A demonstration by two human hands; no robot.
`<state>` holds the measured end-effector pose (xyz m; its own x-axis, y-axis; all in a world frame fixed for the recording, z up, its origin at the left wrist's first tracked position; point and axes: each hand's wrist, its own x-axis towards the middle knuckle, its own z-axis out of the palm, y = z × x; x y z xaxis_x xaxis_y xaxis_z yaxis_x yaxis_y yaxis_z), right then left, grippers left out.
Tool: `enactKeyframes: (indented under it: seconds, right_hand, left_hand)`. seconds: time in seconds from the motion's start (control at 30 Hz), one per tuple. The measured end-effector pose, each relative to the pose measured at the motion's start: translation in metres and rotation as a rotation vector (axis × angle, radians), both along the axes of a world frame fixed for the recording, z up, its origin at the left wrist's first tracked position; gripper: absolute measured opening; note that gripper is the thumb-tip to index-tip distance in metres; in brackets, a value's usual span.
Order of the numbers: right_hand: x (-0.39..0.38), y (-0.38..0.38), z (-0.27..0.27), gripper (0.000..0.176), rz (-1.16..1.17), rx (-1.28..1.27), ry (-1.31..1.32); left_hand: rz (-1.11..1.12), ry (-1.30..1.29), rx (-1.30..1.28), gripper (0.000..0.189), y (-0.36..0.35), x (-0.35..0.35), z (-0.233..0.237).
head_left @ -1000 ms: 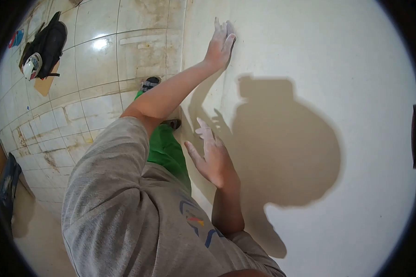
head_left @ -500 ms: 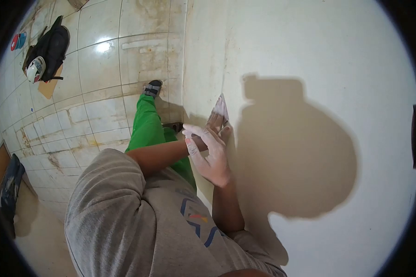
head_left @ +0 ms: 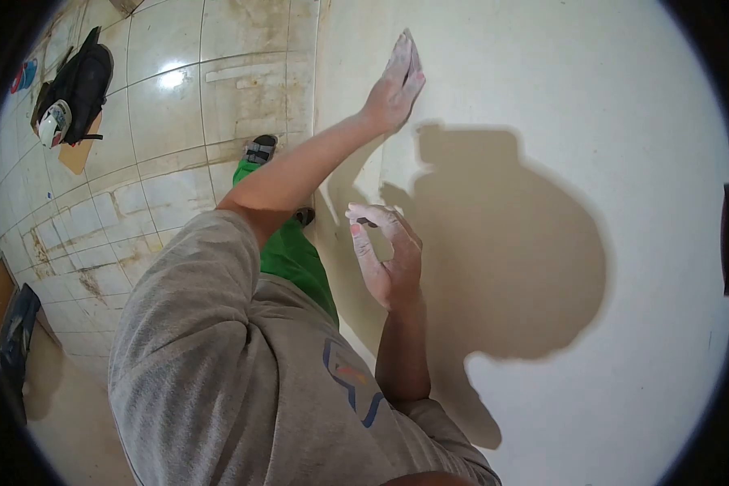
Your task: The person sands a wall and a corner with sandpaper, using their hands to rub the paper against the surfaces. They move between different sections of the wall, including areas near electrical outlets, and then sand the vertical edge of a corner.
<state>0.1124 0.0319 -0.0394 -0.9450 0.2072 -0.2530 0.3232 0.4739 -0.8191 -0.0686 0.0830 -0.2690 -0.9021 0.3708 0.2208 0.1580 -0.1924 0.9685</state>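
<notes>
My left hand (head_left: 394,89), coated in white dust, is stretched up against the pale wall (head_left: 559,73). Its fingers lie together and press what looks like a thin folded piece of sandpaper (head_left: 416,58) to the surface; most of that piece is hidden beneath them. Lower down, my right hand (head_left: 390,257) is raised beside the wall with nothing in it. White dust covers its curved fingers, and the thumb stands apart from them.
Stained floor tiles (head_left: 166,121) stretch along the left. A black backpack (head_left: 89,81), a white helmet (head_left: 54,123) and a piece of cardboard (head_left: 77,154) are at upper left. Dark cloth (head_left: 16,332) hangs or lies at the left edge. My shadow (head_left: 518,251) falls on the wall.
My left hand has slid up along the wall, away from my right hand. The right hand has shifted slightly right and stays curved.
</notes>
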Motion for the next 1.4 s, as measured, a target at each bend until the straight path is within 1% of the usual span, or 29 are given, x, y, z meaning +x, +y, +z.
enactKeyframes:
  seconds: [0.03,0.13,0.17,0.27,0.3,0.37,0.43,0.5,0.6,0.63,0.67,0.73,0.77,0.87,0.93,1.03,1.1,1.17,1.2,1.27,1.3,1.37,1.4]
  right_hand:
    - [0.0,-0.001,-0.001,0.022,-0.001,-0.012,0.01]
    - [-0.001,-0.005,-0.007,0.022,0.019,-0.023,0.046]
    - [0.0,-0.006,-0.01,0.022,0.043,-0.007,0.059]
    - [-0.005,-0.014,-0.009,0.021,0.07,-0.001,0.027]
    - [-0.006,-0.016,-0.007,0.021,0.07,-0.005,0.004]
    - [-0.007,-0.018,-0.004,0.021,0.083,0.011,-0.004]
    - [-0.007,-0.018,-0.003,0.021,0.087,0.012,0.002]
    - [-0.004,-0.017,-0.005,0.021,0.077,-0.002,0.013]
    - [-0.002,-0.013,-0.002,0.021,0.027,-0.012,0.032]
    - [-0.002,-0.011,0.0,0.021,0.022,0.006,0.021]
    - [-0.004,-0.008,0.003,0.021,0.02,0.024,0.011]
    - [-0.005,-0.003,0.005,0.022,0.011,0.05,-0.012]
    - [-0.005,-0.001,0.005,0.022,-0.001,0.058,-0.023]
    - [-0.002,0.003,0.001,0.025,-0.007,0.059,-0.036]
    - [-0.004,0.001,-0.001,0.027,-0.002,0.05,-0.04]
    - [-0.006,-0.008,-0.008,0.032,-0.003,0.009,-0.069]
    - [-0.007,-0.016,-0.017,0.039,-0.007,-0.039,-0.087]
    - [-0.013,-0.02,-0.018,0.041,0.076,0.012,-0.04]
    - [-0.015,-0.022,-0.018,0.042,0.116,0.043,-0.019]
    - [-0.021,-0.027,-0.005,0.04,0.084,-0.031,-0.084]
    - [-0.022,-0.027,-0.002,0.039,0.068,-0.066,-0.114]
    - [-0.02,-0.023,0.002,0.04,0.057,-0.025,-0.087]
    - [-0.017,-0.021,0.004,0.04,0.05,-0.006,-0.075]
  left_hand:
    - [-0.002,0.009,-0.03,0.072,-0.005,0.009,0.005]
    - [-0.02,0.045,-0.108,0.076,-0.026,0.08,0.026]
    - [-0.031,0.058,-0.123,0.078,-0.03,0.112,0.026]
    - [-0.182,0.002,-0.155,0.074,-0.052,0.191,0.02]
    - [-0.217,-0.02,-0.167,0.073,-0.059,0.208,0.019]
    - [-0.249,-0.054,-0.187,0.071,-0.066,0.218,0.01]
    - [-0.219,-0.084,-0.206,0.068,-0.062,0.208,-0.001]
    - [-0.141,-0.12,-0.199,0.066,-0.048,0.175,-0.02]
    - [-0.013,-0.157,-0.116,0.063,-0.014,0.081,-0.062]
    - [0.001,-0.115,-0.064,0.064,-0.002,0.043,-0.081]
    - [0.019,-0.072,-0.012,0.064,0.003,0.014,-0.084]
    - [-0.026,-0.162,-0.02,0.063,-0.006,-0.021,-0.03]
    - [-0.049,-0.206,-0.026,0.063,-0.008,-0.028,-0.012]
    - [0.031,0.034,-0.147,0.064,0.0,0.017,-0.02]
    - [-0.025,-0.006,-0.157,0.066,-0.026,0.072,-0.002]
    - [-0.196,0.033,-0.178,0.067,-0.067,0.157,-0.003]
    - [-0.29,0.01,-0.213,0.067,-0.086,0.199,-0.008]
    - [-0.338,-0.015,-0.253,0.067,-0.093,0.222,-0.017]
    - [-0.329,-0.026,-0.276,0.067,-0.09,0.224,-0.023]
    - [-0.277,-0.048,-0.331,0.067,-0.074,0.219,-0.041]
    - [-0.215,-0.049,-0.365,0.067,-0.06,0.205,-0.055]
    - [-0.077,-0.035,-0.396,0.067,-0.03,0.146,-0.067]
    - [-0.008,-0.073,-0.371,0.068,-0.017,0.103,-0.062]
